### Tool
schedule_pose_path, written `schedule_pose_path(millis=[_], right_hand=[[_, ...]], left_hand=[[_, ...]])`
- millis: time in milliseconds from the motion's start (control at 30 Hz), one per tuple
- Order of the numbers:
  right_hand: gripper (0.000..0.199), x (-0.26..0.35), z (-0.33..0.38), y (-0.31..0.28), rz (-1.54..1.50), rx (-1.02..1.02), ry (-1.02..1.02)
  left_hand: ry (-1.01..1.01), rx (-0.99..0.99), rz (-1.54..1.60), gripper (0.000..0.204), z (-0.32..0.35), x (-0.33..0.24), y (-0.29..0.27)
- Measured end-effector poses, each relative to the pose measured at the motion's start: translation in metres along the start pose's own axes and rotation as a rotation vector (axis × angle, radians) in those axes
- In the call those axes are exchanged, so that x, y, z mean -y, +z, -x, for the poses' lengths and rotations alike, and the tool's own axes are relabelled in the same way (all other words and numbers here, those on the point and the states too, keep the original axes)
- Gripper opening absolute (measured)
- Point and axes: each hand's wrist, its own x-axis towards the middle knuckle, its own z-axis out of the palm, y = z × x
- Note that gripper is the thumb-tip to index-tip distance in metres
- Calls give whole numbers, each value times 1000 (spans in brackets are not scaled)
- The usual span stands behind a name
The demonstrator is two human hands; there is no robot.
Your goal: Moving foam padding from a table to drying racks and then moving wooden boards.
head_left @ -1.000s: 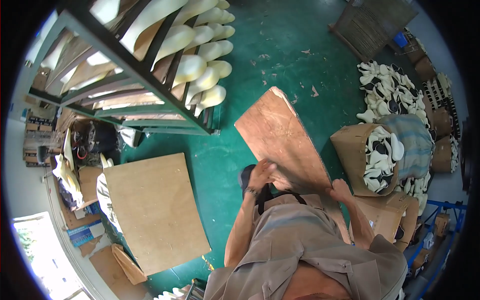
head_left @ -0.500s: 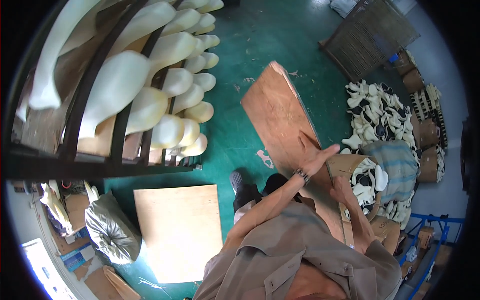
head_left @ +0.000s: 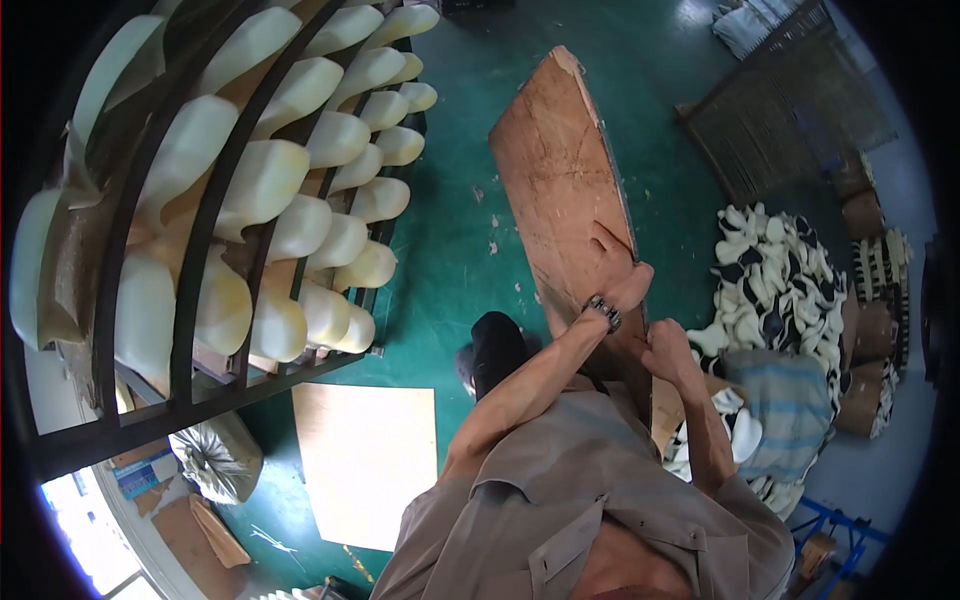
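Note:
A long brown wooden board (head_left: 565, 160) stands tilted in front of me, its far end pointing away and its near end against my body. My left hand (head_left: 622, 283), with a metal watch on the wrist, lies across the board near its right edge, fingers closed against it and partly hidden. Lower down on that same edge, my right hand (head_left: 672, 350) is closed in a fist-like grip. Beside my right forearm is a cardboard box (head_left: 667, 412) of white and black pieces, partly covered by my arm.
A dark metal rack (head_left: 215, 395) of cream-coloured moulded shapes (head_left: 268, 180) stands at left. A pale flat board (head_left: 365, 460) lies on the green floor. At right are a blue-grey sack (head_left: 775, 400), a heap of white and black pieces (head_left: 775, 265) and a slatted panel (head_left: 785, 115).
The left hand's spread fingers have closed onto the board. The board's far end has shifted farther away, and the view has moved, bringing more of the rack into sight.

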Motion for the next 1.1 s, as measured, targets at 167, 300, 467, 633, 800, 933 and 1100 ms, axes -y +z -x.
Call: schedule_pose_path(millis=[167,300,467,633,800,933,1100], right_hand=[[14,-41,-82,-46,51,42,-144],[15,-67,-144,-81,185,36,-202],[15,-113,-215,-95,316,123,-247],[13,-148,-280,-67,465,203,-409],[16,-204,-340,30,411,257,-472],[22,-254,-334,53,174,257,-470],[38,-411,-273,9,-725,-217,269]], left_hand=[[14,-92,17,104,-67,-37,8],[-62,-190,105,106,-121,-51,19],[-34,-251,419,108,-170,-43,42],[-142,-392,871,63,-213,37,71],[-297,-558,996,51,-254,133,96],[-300,-616,1098,38,-246,197,98],[-326,-854,1149,17,-226,204,131]])
